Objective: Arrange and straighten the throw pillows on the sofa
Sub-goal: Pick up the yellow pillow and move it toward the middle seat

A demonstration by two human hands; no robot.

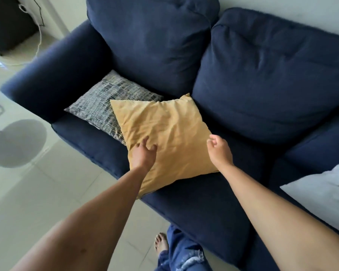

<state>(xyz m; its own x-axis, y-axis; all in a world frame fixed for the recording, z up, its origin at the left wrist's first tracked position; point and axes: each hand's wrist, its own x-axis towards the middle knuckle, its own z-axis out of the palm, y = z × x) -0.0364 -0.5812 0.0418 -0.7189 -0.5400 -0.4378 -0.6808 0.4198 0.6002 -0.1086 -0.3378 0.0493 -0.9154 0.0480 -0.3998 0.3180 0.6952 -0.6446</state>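
A yellow throw pillow (170,133) lies flat on the seat of the dark blue sofa (243,79), its near corner hanging over the front edge. It partly covers a black-and-white striped pillow (106,102) lying beside the left armrest. My left hand (144,154) rests on the yellow pillow's left side with fingers spread, pressing the fabric. At the pillow's right edge is my right hand (219,148), fingers curled loosely and holding nothing. A white pillow (325,192) lies on the right seat cushion, cut off by the frame.
Two big blue back cushions stand against the wall. The sofa's left armrest (53,75) borders a pale tiled floor (47,192) with a round shadow. A dark cabinet and white cable (38,36) are at the top left. My bare foot (160,243) stands by the sofa front.
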